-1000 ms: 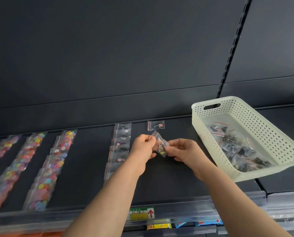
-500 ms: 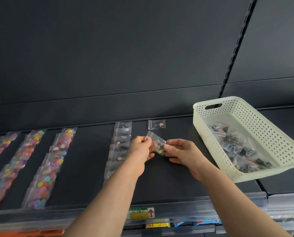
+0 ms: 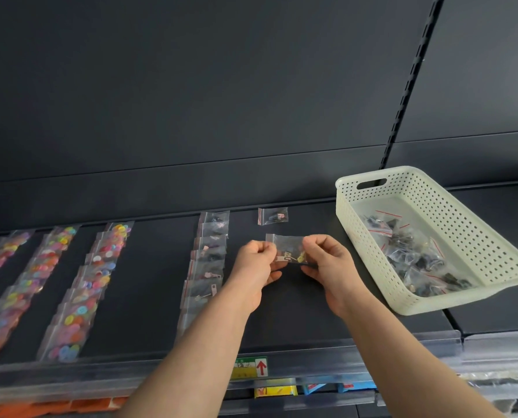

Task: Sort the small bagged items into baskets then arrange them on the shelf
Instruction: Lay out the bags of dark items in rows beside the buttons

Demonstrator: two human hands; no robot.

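Head camera, looking up at a dark metal store shelf [image 3: 149,282]: a person is holding one small clear zip bag of metal fittings [image 3: 288,245] between both hands, just above the shelf surface. The left hand [image 3: 256,260] is pinching the bag's left edge with curled fingers, and the right hand [image 3: 327,260] is pinching its right edge the same way, so the bag is stretching flat between them with its long axis running left to right.

A lone clear bag with dark contents [image 3: 273,215] is lying on the shelf just beyond the held bag, on the far side, apart from it. Left of the hands, a column of similar clear bags [image 3: 209,257] is running from far to near, overlapping. Further left, three rows of bags of bright coloured buttons [image 3: 95,276] are lying the same way.

On the right, a cream perforated plastic basket [image 3: 372,267] is sitting on the shelf, with more unsorted clear bags [image 3: 414,254] piled inside. It is lying nearer the right hand.

Judging by the layout, the person is starting a second column, and the held bag appears to be heading for the spot directly on the near side of the lone bag, both hands being equally close to it.
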